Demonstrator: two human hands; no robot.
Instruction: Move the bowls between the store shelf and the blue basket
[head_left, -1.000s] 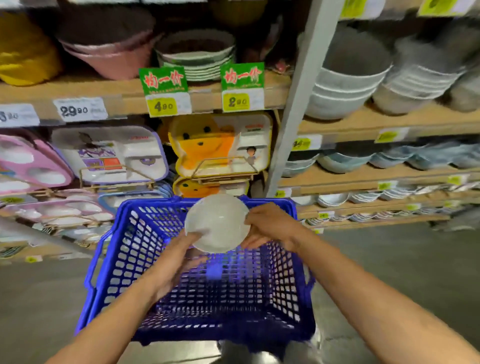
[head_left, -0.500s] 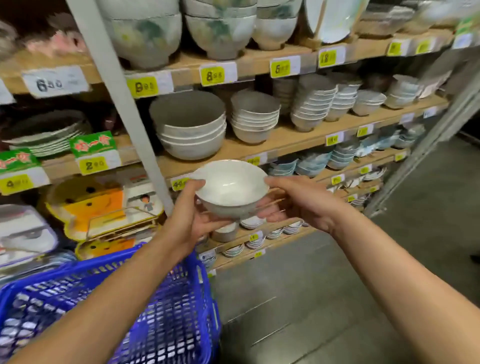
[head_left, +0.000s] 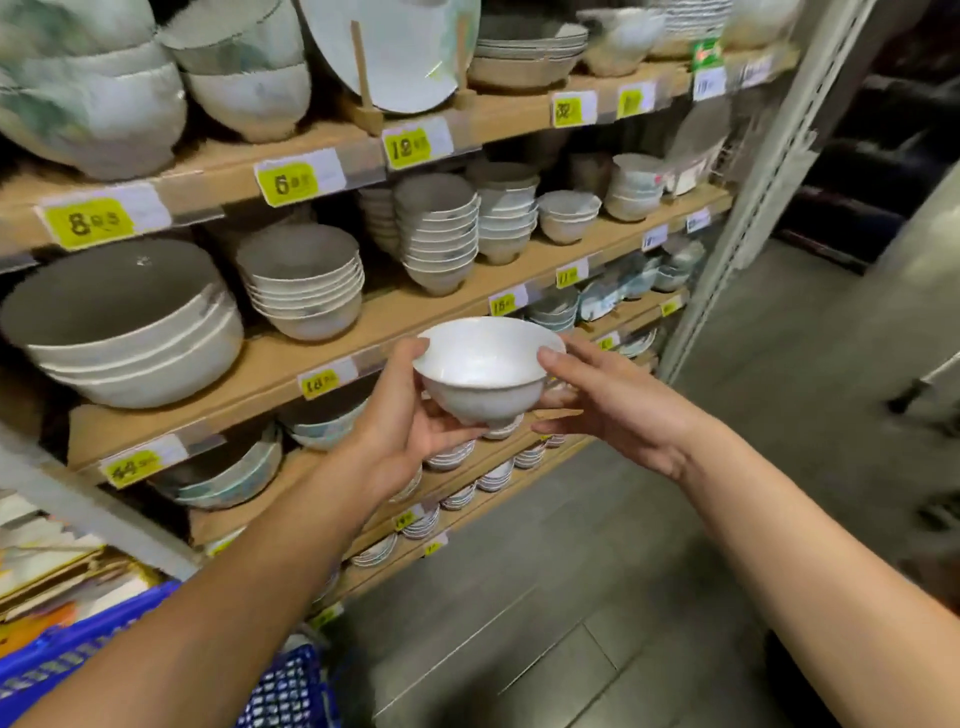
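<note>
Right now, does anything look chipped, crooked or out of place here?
Nothing stands out. The white bowl sits upright and looks intact between the left hand and right hand, and the bowl stacks on the shelf stand tidy.

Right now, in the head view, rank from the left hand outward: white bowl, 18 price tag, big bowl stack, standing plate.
1. white bowl: in the grip of the left hand.
2. 18 price tag: shelf edge, just left.
3. big bowl stack: far left.
4. standing plate: top shelf.

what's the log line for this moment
small white ceramic bowl upright; left hand grips; right hand pinches rim; before wooden shelf
</note>
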